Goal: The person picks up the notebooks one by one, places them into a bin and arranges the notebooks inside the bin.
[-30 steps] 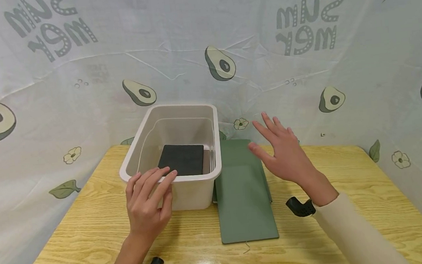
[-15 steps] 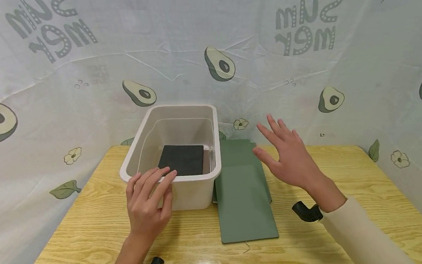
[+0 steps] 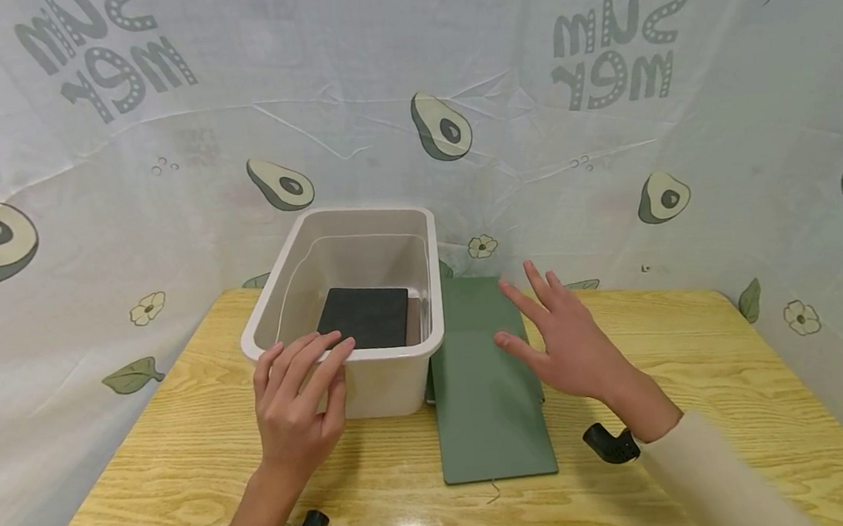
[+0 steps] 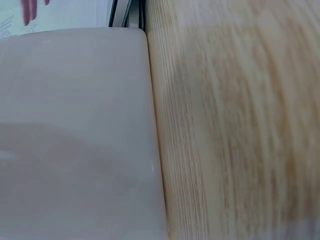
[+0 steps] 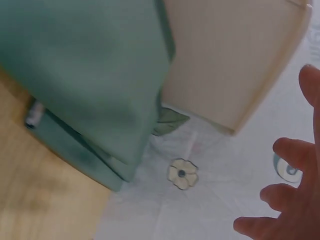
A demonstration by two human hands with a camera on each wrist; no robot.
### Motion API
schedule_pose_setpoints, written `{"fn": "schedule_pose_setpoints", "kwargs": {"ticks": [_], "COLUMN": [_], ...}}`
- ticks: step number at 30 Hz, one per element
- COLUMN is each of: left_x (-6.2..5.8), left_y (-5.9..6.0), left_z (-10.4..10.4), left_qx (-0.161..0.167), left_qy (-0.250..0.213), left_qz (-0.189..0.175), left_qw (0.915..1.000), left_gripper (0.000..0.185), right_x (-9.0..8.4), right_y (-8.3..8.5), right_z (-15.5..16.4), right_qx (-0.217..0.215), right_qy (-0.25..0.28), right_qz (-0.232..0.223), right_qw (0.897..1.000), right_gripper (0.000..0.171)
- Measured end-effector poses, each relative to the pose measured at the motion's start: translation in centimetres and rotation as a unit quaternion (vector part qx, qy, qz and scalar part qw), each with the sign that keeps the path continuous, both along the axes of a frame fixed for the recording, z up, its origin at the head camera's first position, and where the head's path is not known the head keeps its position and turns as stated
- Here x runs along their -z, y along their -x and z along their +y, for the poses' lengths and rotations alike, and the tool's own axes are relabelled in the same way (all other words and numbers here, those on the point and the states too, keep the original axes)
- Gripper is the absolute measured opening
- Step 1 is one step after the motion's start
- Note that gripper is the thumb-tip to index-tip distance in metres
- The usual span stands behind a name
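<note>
A cream plastic bin (image 3: 372,388) stands on the wooden table (image 3: 183,467) with a black flat item (image 3: 363,316) lying on its floor. My left hand (image 3: 300,399) rests with straight fingers on the bin's near rim and front wall. The bin's wall (image 4: 75,135) fills the left wrist view. Right of the bin lies a stack of green flat books (image 3: 486,383). My right hand (image 3: 560,341) hovers open, fingers spread, just over the stack's right edge. In the right wrist view the green books (image 5: 90,80) and the bin's corner (image 5: 235,55) show, with my fingertips (image 5: 287,150) at the right.
A pale cloth printed with avocados (image 3: 440,128) hangs close behind and to both sides of the table. Black wrist camera mounts (image 3: 612,443) sit by each sleeve. Bare wood lies in front of the bin and to the right of the books.
My right hand has come down and slightly left, from above the table's back edge to just over the green books. The left hand and the bin have not moved.
</note>
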State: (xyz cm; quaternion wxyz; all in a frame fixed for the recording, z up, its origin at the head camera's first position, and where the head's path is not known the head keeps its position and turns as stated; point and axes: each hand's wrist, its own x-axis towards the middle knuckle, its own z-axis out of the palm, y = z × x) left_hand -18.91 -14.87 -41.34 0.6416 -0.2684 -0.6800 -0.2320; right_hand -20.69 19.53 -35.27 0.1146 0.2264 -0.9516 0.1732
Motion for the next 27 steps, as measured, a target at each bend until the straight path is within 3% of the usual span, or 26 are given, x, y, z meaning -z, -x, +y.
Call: {"fn": "schedule_pose_setpoints", "kwargs": {"ticks": [17, 27], "left_x": [0.0, 0.1], "left_y": [0.1, 0.1], "left_z": [0.0, -0.1], "left_qx": [0.0, 0.0], "left_qy": [-0.001, 0.002], "left_qz": [0.001, 0.0], "left_qw": [1.0, 1.0], "left_gripper": [0.027, 0.027], "right_x": [6.3, 7.9], "right_y": [-1.8, -2.0], "right_z": [-1.4, -1.7], "right_qx": [-0.022, -0.033], "right_qy": [-0.039, -0.052], "right_qz": [-0.132, -0.178], "right_qw": [0.99, 0.982], "right_gripper": [0.08, 0.084]}}
